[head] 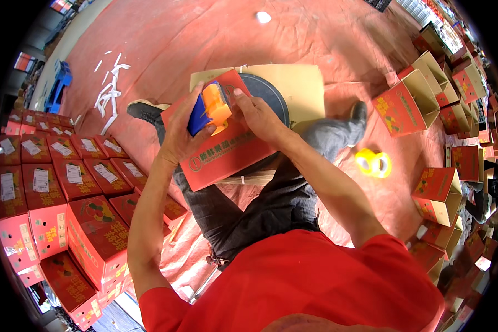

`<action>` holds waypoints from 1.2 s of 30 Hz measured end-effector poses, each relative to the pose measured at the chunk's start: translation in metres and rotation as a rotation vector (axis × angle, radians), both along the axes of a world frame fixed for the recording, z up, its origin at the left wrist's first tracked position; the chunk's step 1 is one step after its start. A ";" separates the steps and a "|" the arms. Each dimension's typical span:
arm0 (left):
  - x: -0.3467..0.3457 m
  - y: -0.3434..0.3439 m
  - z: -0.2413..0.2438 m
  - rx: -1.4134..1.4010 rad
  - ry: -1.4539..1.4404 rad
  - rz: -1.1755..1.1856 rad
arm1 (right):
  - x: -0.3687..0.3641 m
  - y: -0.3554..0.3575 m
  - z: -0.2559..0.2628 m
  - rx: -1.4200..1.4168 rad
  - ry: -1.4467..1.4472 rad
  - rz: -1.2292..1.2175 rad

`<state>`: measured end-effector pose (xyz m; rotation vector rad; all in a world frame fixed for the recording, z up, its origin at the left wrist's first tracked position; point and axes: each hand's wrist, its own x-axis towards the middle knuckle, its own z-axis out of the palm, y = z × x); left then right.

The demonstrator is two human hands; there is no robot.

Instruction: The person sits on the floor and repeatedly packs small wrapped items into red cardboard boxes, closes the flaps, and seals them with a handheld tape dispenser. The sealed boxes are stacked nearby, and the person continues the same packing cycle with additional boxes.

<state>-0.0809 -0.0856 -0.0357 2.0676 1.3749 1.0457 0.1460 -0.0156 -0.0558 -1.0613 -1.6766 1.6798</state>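
Observation:
My left hand (181,126) grips a blue and orange tape dispenser (211,106) by its blue side. My right hand (259,118) is at the dispenser's right, thumb and fingers bent near its edge; whether it pinches a tape end cannot be made out. Under both hands lies a red printed cardboard box (228,155), tilted across my lap. Behind it are a round black stool-like disc (267,93) and a flat sheet of brown cardboard (307,89), between my spread legs.
Rolls of yellow tape (372,163) lie on the red floor sheet at the right. Stacked closed red boxes (41,182) stand at the left; open boxes (402,108) stand at the right. White strips (110,93) and a blue pallet (59,85) are at the upper left.

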 end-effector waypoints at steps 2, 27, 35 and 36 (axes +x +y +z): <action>-0.002 0.001 -0.001 0.015 0.030 0.002 | -0.008 -0.001 0.001 -0.123 0.093 0.026; 0.015 0.004 0.012 0.194 0.187 0.017 | 0.001 0.026 -0.009 -0.153 0.211 0.029; 0.019 0.004 0.015 0.171 0.198 0.024 | 0.009 0.039 -0.020 -0.243 0.340 0.093; 0.017 0.005 0.014 0.160 0.217 0.022 | 0.005 0.034 -0.019 -0.237 0.379 0.070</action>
